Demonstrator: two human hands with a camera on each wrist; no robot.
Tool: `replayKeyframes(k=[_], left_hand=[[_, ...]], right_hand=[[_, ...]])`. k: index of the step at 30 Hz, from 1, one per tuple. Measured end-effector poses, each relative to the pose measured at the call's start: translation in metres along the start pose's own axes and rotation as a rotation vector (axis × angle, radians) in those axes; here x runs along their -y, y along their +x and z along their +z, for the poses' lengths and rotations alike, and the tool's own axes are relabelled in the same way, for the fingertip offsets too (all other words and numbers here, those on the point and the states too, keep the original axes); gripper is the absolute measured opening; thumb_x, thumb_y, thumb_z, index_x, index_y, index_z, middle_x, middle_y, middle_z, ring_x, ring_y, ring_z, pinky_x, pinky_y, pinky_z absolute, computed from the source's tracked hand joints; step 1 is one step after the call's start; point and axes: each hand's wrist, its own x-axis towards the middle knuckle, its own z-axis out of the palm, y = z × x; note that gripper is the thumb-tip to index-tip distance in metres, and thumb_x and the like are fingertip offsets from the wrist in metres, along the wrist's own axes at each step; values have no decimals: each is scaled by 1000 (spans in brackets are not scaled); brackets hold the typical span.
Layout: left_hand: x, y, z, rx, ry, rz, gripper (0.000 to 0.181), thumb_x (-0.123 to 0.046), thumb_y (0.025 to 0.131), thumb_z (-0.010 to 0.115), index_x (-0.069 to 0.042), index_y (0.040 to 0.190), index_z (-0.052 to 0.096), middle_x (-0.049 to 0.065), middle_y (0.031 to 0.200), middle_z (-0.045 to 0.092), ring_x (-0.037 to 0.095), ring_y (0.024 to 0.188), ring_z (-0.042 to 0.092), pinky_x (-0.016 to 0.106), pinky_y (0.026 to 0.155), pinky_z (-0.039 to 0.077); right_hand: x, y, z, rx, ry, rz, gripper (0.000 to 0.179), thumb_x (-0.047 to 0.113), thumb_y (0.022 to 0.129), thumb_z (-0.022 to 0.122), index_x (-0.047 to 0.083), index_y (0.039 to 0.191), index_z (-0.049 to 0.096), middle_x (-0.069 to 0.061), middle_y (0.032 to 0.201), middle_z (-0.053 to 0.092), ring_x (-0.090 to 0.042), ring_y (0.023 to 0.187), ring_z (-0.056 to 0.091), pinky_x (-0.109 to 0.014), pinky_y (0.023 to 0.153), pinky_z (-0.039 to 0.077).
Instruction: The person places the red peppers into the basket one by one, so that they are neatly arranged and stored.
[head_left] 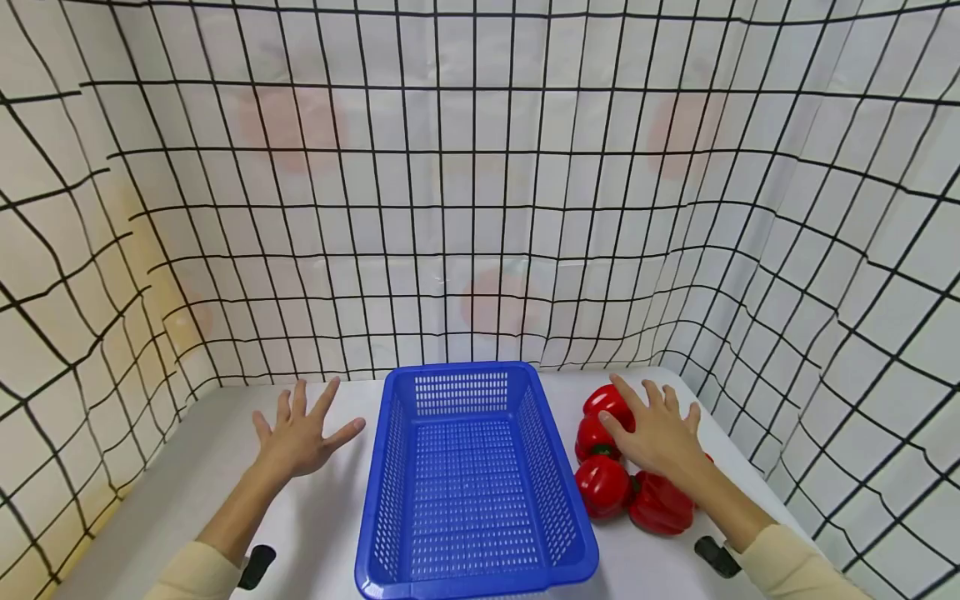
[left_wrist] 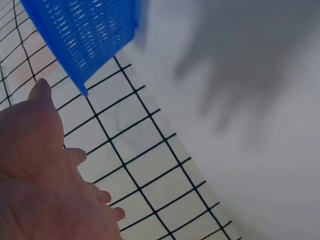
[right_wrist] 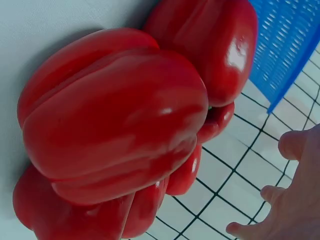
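Observation:
A blue plastic basket [head_left: 474,492] with perforated walls stands in the middle of the white table, nothing inside it. Several red bell peppers [head_left: 602,487] lie in a cluster to its right. My left hand [head_left: 296,437], fingers spread, hovers left of the basket and holds nothing; its shadow falls on the table. Above the peppers is my right hand [head_left: 660,429], also spread and holding nothing, hiding part of the cluster. In the right wrist view a large bell pepper [right_wrist: 115,120] fills the middle, with the right hand's fingers [right_wrist: 280,195] apart from it.
A white wall with a black grid [head_left: 480,208] rises behind the table and along both sides. White tabletop [head_left: 225,450] extends to the left of the basket. Dark straps [head_left: 257,567] sit at both wrists.

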Motion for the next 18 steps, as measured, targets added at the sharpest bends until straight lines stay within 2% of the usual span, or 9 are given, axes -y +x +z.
replayKeyframes(k=[5, 10, 13, 18], left_hand=[[-5, 0, -2, 43, -59, 13, 95, -68, 94, 53, -15, 163, 17, 39, 162, -5, 63, 148, -6, 83, 109, -12], [-10, 1, -4, 69, -127, 49, 90, -66, 97, 48, -15, 163, 15, 42, 161, 1, 66, 146, 5, 85, 109, 4], [-11, 1, -6, 114, -224, 71, 88, -63, 100, 45, -14, 164, 9, 41, 161, 1, 66, 146, 8, 85, 109, 14], [-10, -2, -10, 199, -451, 66, 85, -63, 102, 41, -23, 165, -1, 28, 168, -3, 58, 151, 3, 79, 114, 14]], right_hand=[[-6, -3, -7, 9, 25, 8, 78, 53, 97, 54, 15, 160, 29, -40, 152, 30, -63, 140, 20, -87, 105, 7], [-17, -5, -12, 11, 50, 20, 81, 59, 97, 52, 15, 161, 25, -40, 150, 30, -63, 136, 24, -89, 101, 12], [-25, -5, -14, 2, 53, 25, 84, 61, 97, 51, 16, 162, 21, -40, 149, 32, -64, 134, 28, -90, 97, 17], [-37, -8, -19, 2, 80, 37, 92, 63, 94, 55, 16, 163, 16, -40, 151, 30, -65, 135, 28, -92, 94, 21]])
